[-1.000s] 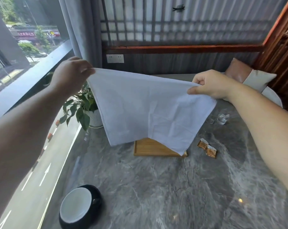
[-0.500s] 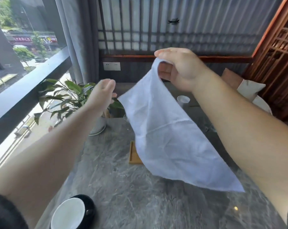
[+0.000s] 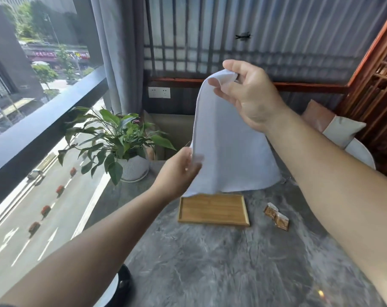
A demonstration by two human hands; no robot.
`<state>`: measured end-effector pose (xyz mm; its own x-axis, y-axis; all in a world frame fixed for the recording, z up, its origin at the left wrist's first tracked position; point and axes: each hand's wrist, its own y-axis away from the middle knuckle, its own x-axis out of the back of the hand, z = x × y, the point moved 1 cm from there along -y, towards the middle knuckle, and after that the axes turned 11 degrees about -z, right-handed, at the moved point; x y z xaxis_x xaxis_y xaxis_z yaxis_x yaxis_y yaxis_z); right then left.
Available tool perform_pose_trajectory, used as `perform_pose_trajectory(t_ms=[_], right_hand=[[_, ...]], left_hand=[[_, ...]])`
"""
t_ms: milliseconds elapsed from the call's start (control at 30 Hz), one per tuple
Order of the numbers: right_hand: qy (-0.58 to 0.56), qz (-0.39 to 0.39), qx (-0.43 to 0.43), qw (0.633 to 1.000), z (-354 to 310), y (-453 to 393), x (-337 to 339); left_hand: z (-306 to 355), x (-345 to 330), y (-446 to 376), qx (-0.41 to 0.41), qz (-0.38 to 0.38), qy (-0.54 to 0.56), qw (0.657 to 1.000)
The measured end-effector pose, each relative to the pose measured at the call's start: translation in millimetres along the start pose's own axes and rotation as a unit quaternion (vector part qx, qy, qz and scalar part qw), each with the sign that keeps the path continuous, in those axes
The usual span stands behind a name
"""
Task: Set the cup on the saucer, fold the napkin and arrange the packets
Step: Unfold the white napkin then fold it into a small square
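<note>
Grey marbled stone tabletop [image 3: 221, 262] fills most of my view, smooth w/ pale veins. Napkin [image 3: 223, 147], white woven cloth, soft and creased, now hangs in the air over the tabletop's far side; 1 s ago it was spread wide between both hands, so the fold has begun but isn't flat yet. Right hand [image 3: 248, 94] is up high, pinching a top corner. Left hand [image 3: 177, 171] has dropped lower; fingers curl on the napkin's left edge, prob. gripping it. Below sits a rectangular bamboo tray [image 3: 212, 209], raised rim. Black saucer [image 3: 124, 284] w/ white cup, bottom edge, mostly hidden by my arm. Two crinkly tan packets [image 3: 276, 218] lie right of the tray, untouched.
</note>
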<state>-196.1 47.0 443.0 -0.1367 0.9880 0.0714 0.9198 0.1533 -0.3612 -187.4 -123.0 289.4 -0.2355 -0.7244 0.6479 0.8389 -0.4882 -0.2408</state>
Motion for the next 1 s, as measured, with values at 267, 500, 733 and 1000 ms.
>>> perform_pose_trajectory(t_ms=[267,500,733,1000], right_hand=[[0.479,0.076,0.037,0.874,5,6,48],[0.483,0.132,-0.083,0.861,30,10,96],[0.467,0.141,-0.165,0.857,67,32,142],[0.393,0.130,-0.202,0.888,102,47,174]], left_hand=[[-48,44,-15,0.079,0.152,0.022,0.985],[-73,91,-17,0.053,0.139,-0.144,0.978],[-93,116,-2,0.064,0.077,-0.220,0.970],[-89,134,-30,0.050,-0.080,-0.244,0.965]])
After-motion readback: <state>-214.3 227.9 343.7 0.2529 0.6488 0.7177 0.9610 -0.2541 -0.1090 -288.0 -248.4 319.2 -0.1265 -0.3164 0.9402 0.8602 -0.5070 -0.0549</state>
